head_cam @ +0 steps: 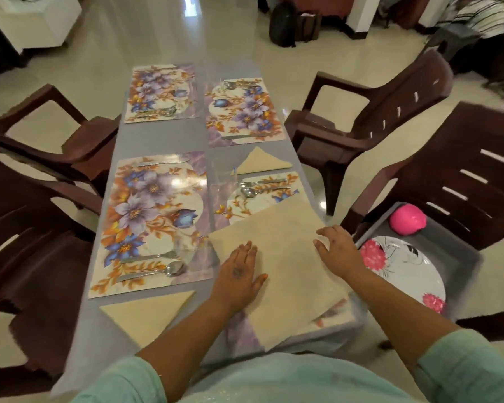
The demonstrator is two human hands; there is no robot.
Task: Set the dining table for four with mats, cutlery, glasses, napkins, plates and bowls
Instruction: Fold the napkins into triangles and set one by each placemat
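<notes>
Where the chair stands, floral plate (pixel 410 269) inside grey crate (pixel 466 248).

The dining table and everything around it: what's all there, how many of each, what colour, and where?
Table: one, grey, centre.
Place mats: four, floral, in pairs.
Cutlery: silver, on every mat.
Folded napkins: two, beige, triangles beside near mats.
Open napkin: one, beige, over near-right mat.
Chairs: four, brown, both sides.
Plate: one, white with pink flowers, grey bin at right.
Pink bowl: one, same bin.
Left hand: flat on open napkin.
Right hand: on napkin's right edge.
</notes>
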